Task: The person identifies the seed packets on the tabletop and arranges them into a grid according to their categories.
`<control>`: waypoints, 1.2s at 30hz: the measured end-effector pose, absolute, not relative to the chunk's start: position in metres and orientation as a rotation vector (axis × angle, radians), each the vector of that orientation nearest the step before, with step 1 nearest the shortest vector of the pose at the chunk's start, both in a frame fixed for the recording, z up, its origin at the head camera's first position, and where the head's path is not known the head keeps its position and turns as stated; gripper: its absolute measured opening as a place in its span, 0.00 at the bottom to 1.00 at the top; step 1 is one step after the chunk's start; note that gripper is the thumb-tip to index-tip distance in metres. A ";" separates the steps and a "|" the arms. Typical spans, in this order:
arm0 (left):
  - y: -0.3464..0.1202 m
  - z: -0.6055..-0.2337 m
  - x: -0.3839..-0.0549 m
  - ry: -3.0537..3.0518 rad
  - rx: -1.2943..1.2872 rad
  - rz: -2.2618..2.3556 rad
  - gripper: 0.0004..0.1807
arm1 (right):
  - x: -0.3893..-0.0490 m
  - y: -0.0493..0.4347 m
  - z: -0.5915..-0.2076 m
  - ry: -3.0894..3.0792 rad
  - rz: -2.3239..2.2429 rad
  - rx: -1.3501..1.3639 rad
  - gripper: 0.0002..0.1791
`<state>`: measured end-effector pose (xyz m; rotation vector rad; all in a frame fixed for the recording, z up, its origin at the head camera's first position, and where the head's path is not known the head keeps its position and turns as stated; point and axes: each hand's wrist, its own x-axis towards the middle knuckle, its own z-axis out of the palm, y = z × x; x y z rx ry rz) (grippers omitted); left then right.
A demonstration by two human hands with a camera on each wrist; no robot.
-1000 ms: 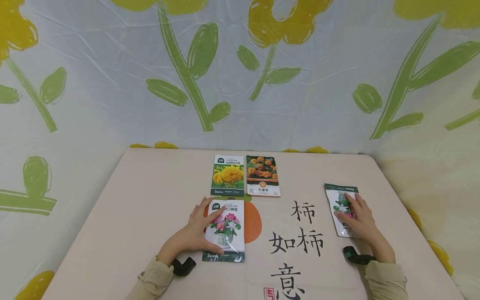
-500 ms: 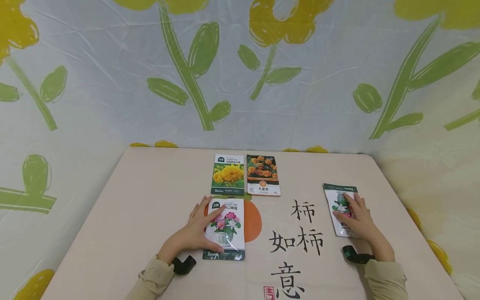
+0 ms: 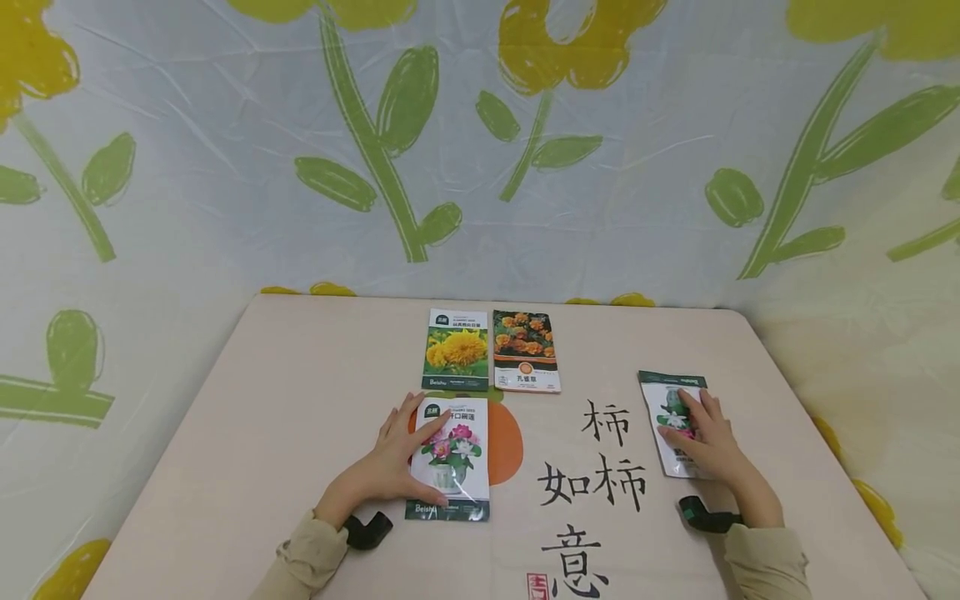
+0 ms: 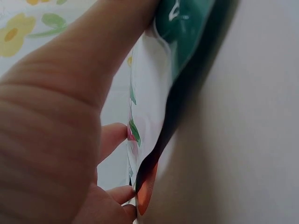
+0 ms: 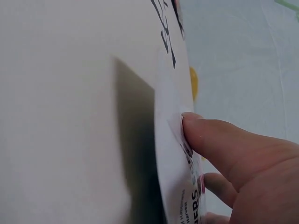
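My left hand (image 3: 386,467) rests on a seed packet (image 3: 465,483) printed with pink and white flowers in a pot. Its thumb and index finger spread across the front, and other fingers sit at the upper left edge, as the left wrist view also shows. On the right, my right hand (image 3: 708,437) pinches a second flower-printed seed packet (image 3: 675,462), upside down and slightly tilted. In the right wrist view, the thumb (image 5: 205,135) presses on that packet's face, and one packet edge (image 5: 163,140) stands off the table above its shadow.
Two more seed packets, one with a yellow flower (image 3: 456,350) and one with orange flowers (image 3: 525,350), lie side by side at the back. The pale tablecloth (image 3: 300,367) bears black characters (image 3: 606,423) and an orange fruit print (image 3: 506,442). Behind hangs a flower-patterned curtain (image 3: 247,167).
My right hand has shifted slightly left with its seed packet, at first barely, then more between the last two frames. The left hand and the other packets stay put.
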<state>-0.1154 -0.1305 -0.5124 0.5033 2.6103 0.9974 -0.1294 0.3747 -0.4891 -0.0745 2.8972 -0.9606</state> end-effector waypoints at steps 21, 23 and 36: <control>-0.130 -0.509 -0.116 2.616 0.524 0.994 0.63 | -0.125 0.361 -0.485 2.885 -0.933 -0.064 0.48; -0.130 -0.510 -0.115 2.615 0.526 0.994 0.63 | -0.124 0.358 -0.484 2.876 -0.925 -0.055 0.48; -0.131 -0.510 -0.115 2.608 0.547 0.995 0.63 | -0.120 0.348 -0.481 2.880 -0.909 -0.093 0.47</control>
